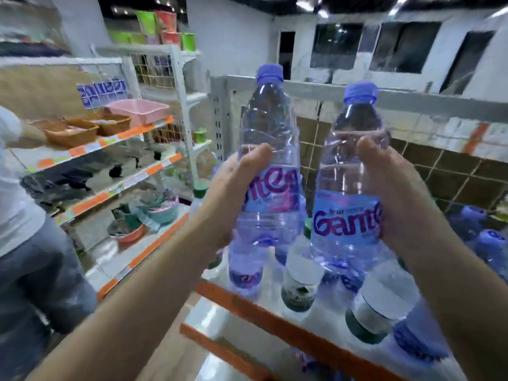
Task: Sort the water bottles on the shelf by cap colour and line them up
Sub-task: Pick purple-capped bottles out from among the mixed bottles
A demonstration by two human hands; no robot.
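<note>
Blue-capped left bottle (269, 119) is gripped at its label by our left hand (233, 193); blue-capped right bottle (349, 188) is gripped likewise by our right hand (398, 193). We hold both upright, side by side, above the shelf (275, 320), where green-capped bottles (298, 284) and blue-labelled bottles (244, 273) stand mixed. A person (24, 229) stands at far left.

Left hand (233, 193) and right hand (395, 188) each grip an upright blue-capped bottle above the shelf (275, 323)
</note>
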